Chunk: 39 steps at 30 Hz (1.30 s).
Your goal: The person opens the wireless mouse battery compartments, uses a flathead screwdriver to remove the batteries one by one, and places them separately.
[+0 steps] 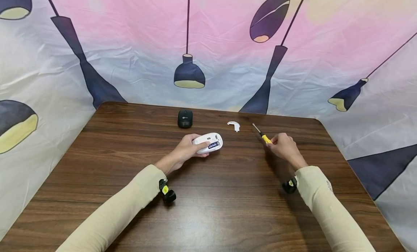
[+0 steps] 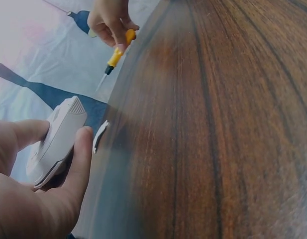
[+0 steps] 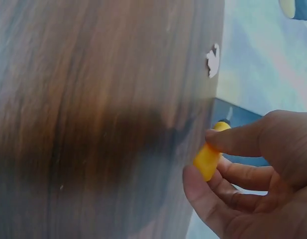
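In the head view my left hand [image 1: 186, 150] grips a white computer mouse [image 1: 201, 140], its underside turned up and a dark battery [image 1: 214, 145] showing in the uncovered slot. The left wrist view shows the mouse [image 2: 61, 137] edge-on between thumb and fingers. Over the table's right side, my right hand [image 1: 284, 146] pinches the yellow handle of a screwdriver [image 1: 266, 139], whose metal tip points away and to the left. The handle's butt end [image 3: 208, 162] pokes out between the fingertips in the right wrist view. Between the hands, farther back, lies a curved white battery cover [image 1: 235, 126].
A black mouse [image 1: 185, 119] sits near the back edge of the brown wooden table [image 1: 208, 208], left of the cover. Behind the table hangs a printed cloth [image 1: 221, 64] with lamp pictures. Both wrists wear black straps with small cameras [image 1: 167, 194].
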Tool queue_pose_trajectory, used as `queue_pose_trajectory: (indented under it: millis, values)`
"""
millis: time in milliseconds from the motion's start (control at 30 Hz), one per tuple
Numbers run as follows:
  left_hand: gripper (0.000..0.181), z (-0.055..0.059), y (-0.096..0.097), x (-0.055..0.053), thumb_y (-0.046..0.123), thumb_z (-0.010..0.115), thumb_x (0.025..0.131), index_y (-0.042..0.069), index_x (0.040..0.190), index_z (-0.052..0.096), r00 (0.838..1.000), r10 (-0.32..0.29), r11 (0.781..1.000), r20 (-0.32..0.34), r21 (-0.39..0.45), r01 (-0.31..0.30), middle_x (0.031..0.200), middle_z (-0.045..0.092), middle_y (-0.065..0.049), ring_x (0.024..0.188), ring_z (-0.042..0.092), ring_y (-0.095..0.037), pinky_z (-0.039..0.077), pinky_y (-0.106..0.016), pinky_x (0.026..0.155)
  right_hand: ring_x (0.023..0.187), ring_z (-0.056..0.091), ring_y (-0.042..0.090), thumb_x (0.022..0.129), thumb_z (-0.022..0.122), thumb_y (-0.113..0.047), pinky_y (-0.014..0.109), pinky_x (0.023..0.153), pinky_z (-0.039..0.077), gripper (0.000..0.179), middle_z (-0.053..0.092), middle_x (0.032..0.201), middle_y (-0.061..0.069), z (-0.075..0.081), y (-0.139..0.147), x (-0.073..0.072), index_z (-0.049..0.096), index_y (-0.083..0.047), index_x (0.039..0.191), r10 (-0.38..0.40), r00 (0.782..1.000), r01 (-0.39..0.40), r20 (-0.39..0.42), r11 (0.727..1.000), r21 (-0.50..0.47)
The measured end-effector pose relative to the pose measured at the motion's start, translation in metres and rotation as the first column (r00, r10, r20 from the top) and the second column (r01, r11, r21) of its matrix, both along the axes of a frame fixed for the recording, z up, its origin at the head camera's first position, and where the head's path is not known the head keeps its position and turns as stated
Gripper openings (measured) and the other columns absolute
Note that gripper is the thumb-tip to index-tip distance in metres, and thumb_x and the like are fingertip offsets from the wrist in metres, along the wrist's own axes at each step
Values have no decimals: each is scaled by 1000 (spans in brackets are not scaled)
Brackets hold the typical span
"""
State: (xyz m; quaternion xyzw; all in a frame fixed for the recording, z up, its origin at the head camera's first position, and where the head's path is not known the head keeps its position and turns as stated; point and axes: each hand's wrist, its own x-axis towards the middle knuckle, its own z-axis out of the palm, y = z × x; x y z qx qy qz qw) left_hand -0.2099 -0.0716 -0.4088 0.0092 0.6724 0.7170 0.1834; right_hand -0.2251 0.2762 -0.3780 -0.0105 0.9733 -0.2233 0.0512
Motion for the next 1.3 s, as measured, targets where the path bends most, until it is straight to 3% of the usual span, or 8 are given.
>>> queue_pose_trajectory:
  millis: [567, 867, 1300]
  values:
    - [47, 1, -6, -2, 9, 62, 102, -11, 140, 43, 999, 28, 999, 36, 30, -29, 119, 58, -26, 77, 70, -18, 64, -25, 75, 83, 58, 30, 104, 57, -23, 42, 71, 49, 29, 67, 103, 18, 20, -34, 1, 65, 2, 117, 66, 980, -83, -187, 993, -88]
    - [50, 1, -7, -3, 7, 61, 102, -12, 143, 40, 999, 21, 998, 48, 65, -24, 129, 53, -29, 91, 70, -25, 63, -32, 85, 74, 51, 27, 106, 57, -23, 35, 63, 43, 27, 64, 99, 16, 32, -49, 2, 64, 1, 117, 88, 964, -126, -251, 982, -139]
    - [50, -1, -10, -6, 9, 62, 101, -8, 143, 39, 996, 56, 997, 67, 57, -60, 124, 57, -27, 79, 71, -21, 64, -27, 77, 70, 56, 25, 102, 63, -18, 32, 60, 47, 21, 67, 91, 16, 51, -69, 6, 67, 2, 110, 193, 931, -250, -311, 956, -155]
